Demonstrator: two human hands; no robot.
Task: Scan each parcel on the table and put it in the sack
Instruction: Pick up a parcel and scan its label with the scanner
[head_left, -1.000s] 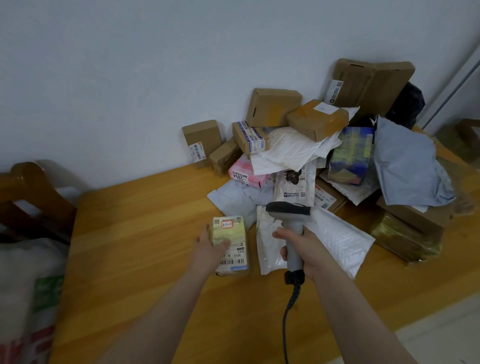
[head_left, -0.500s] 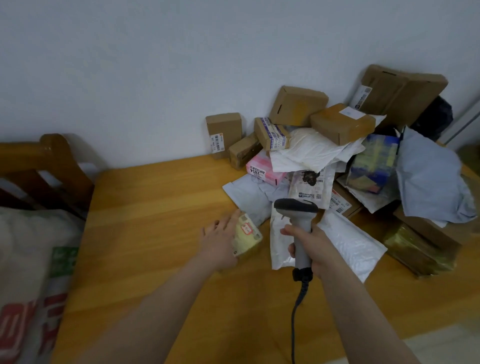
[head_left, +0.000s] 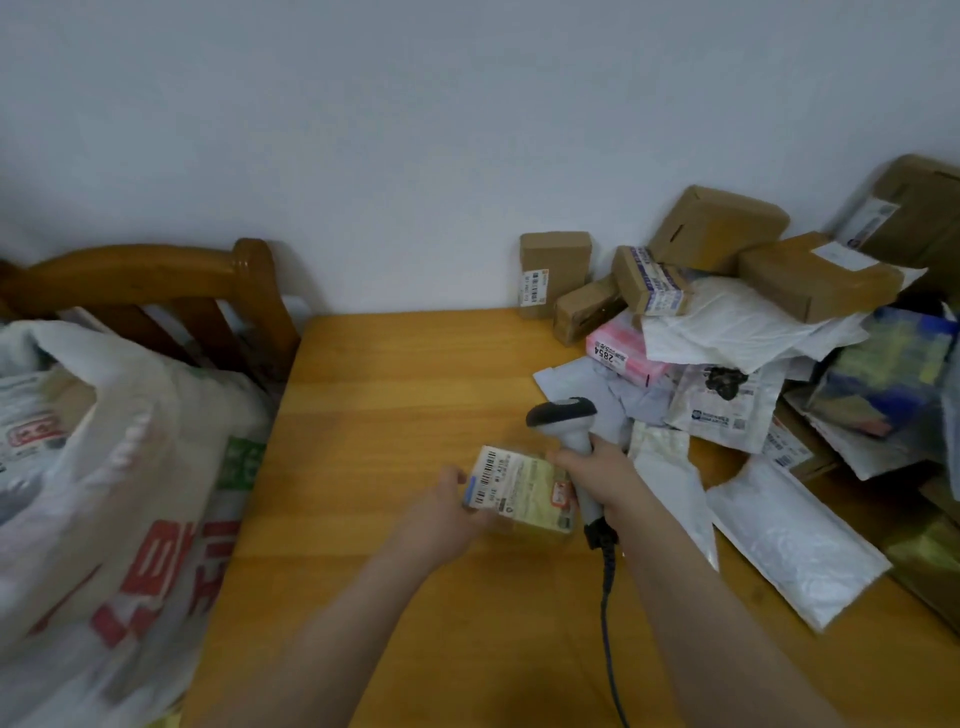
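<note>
While the left hand (head_left: 447, 512) grips the small yellowish parcel (head_left: 524, 491) by its left end, the right hand (head_left: 602, 473) is wrapped tight round the handle of the scanner (head_left: 563, 415). The scanner's dark head pokes up just behind the parcel, and its cable (head_left: 605, 597) trails back along the right forearm. The parcel sits mid-surface with its barcode label facing up. It's hard to say whether it's touching the wooden surface (head_left: 389, 374) or held just off it.

The right side is a proper mess. A heap of parcels is piled against the wall (head_left: 363, 130): brown boxes (head_left: 717, 228) on top, one small box (head_left: 555, 273) standing upright on its own at the left end of the heap, and a pink packet (head_left: 623, 356) marked 2854. There are also grey and white mailer bags (head_left: 727, 327) plus a blue-and-yellow packet (head_left: 888, 364). A white padded envelope (head_left: 789, 540) lies flat, near the right forearm, and a slimmer white bag (head_left: 670, 478) lies right beside that wrist. So the right arm is hemmed in by the heap.

Off the left edge of the surface sits the sack (head_left: 104, 467), white woven plastic with red and green print, its mouth gaping open at the top. It's too blurred to tell what's inside. A wooden chair back (head_left: 156, 275) rises just behind it.
</note>
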